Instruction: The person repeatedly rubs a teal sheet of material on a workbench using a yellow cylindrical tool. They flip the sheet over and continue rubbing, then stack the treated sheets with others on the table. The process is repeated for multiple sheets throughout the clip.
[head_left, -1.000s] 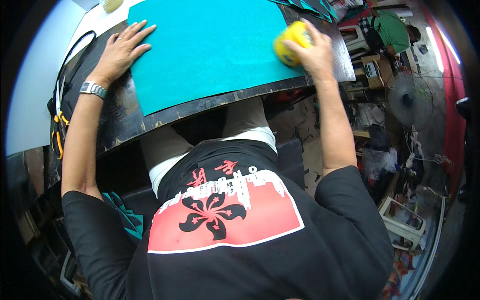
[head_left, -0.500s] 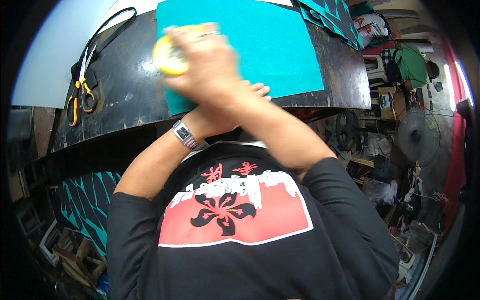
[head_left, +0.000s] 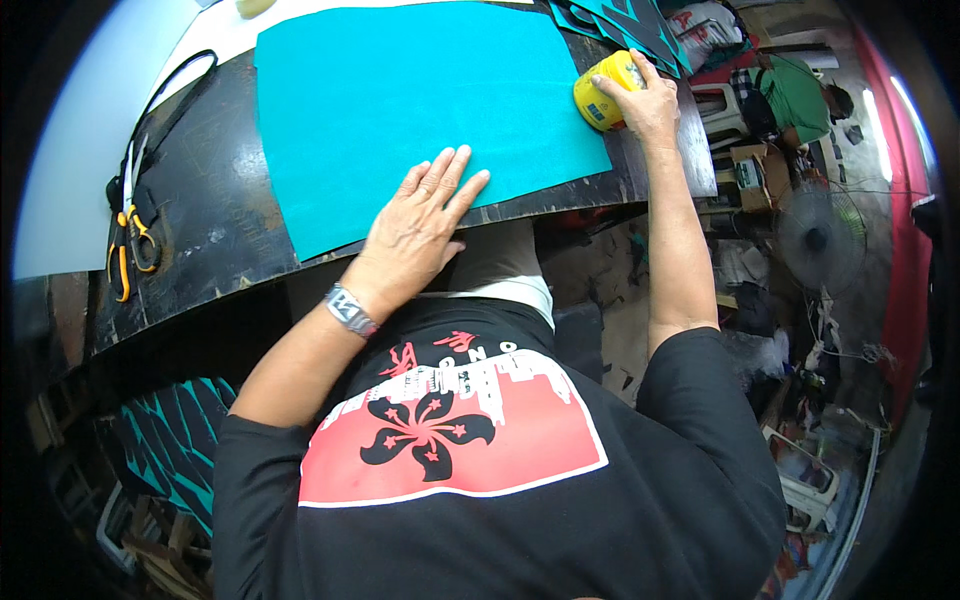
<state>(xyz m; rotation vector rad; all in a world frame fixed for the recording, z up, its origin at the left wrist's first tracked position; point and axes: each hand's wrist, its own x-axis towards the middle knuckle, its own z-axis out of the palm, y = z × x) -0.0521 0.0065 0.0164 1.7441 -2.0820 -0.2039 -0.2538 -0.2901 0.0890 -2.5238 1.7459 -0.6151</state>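
Note:
A teal sheet lies flat on the dark worktable, its near edge close to the table's front. My left hand, with a watch on the wrist, rests palm down on the sheet's near edge, fingers stretched out. At the sheet's right edge, my right hand is wrapped round a yellow tin with printing on its side. The tin is tilted; whether it touches the sheet I cannot tell. Some of my right fingers are hidden behind it.
Scissors with orange and black handles lie at the table's left, beside a black strap. Cut teal and black pieces are stacked at the far right. Beyond the table are a fan and a person in green.
My right hand has carried the yellow tin from the sheet's left side across to its right edge. My arms, crossed before, are now apart, and my left hand shows fully.

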